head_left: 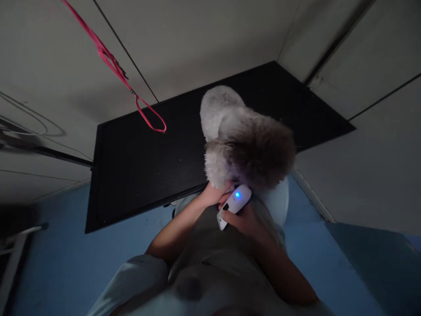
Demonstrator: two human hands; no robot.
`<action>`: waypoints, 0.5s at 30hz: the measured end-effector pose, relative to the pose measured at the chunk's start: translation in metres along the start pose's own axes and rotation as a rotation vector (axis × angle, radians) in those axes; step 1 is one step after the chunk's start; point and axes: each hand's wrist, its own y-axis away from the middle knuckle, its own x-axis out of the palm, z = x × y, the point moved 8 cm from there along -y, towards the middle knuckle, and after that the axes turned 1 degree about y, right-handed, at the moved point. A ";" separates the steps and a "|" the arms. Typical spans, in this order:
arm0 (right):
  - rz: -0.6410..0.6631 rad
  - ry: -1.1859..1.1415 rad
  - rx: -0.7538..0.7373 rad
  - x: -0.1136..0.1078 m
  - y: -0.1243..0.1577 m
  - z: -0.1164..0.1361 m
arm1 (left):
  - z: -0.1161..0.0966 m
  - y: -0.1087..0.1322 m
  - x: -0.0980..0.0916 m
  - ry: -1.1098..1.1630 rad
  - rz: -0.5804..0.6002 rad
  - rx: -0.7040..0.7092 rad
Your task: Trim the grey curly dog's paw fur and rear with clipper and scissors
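A fluffy dog [223,109], pale grey with a brown-grey head, is at the near edge of a black grooming table [131,175]. My right hand [245,219] is closed round a white hand-held electric device [241,197] with a lit blue light. Its shape is like a pet nail grinder, and its upper end is close below the dog's head. My left hand [215,194] is closed at the dog's pale front leg, beside the device. Fur and the device hide its fingertips and the paw.
A pink loop leash [149,116] hangs over the left part of the table. Pale wall panels [204,39] stand behind, with a dark arm [62,156] at the left. The floor [131,241] is blue. A dark apron [210,237] covers my front.
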 end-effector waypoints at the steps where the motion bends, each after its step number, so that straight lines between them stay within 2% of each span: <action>1: -0.040 0.061 -0.049 0.003 -0.004 0.004 | 0.000 -0.001 -0.003 0.020 -0.015 0.007; 3: -0.081 0.170 -0.138 0.010 -0.009 0.007 | -0.005 -0.011 -0.009 0.079 -0.069 0.046; 6: -0.108 0.298 -0.215 0.017 -0.011 0.002 | -0.027 -0.036 -0.014 0.190 -0.150 0.129; 8: -0.088 0.316 -0.222 0.019 -0.008 -0.004 | -0.043 -0.050 -0.019 0.240 -0.209 0.169; 10: -0.036 0.236 -0.193 0.020 -0.002 -0.012 | -0.055 -0.053 -0.027 0.220 -0.235 0.180; 12: -0.002 0.016 -0.051 0.016 0.003 -0.030 | -0.058 -0.044 -0.040 0.190 -0.255 0.141; 13: -0.007 -0.113 0.053 0.013 0.005 -0.042 | -0.056 -0.038 -0.045 0.193 -0.226 0.112; 15: -0.040 -0.306 0.259 0.009 0.005 -0.066 | -0.047 -0.022 -0.060 0.205 -0.259 0.054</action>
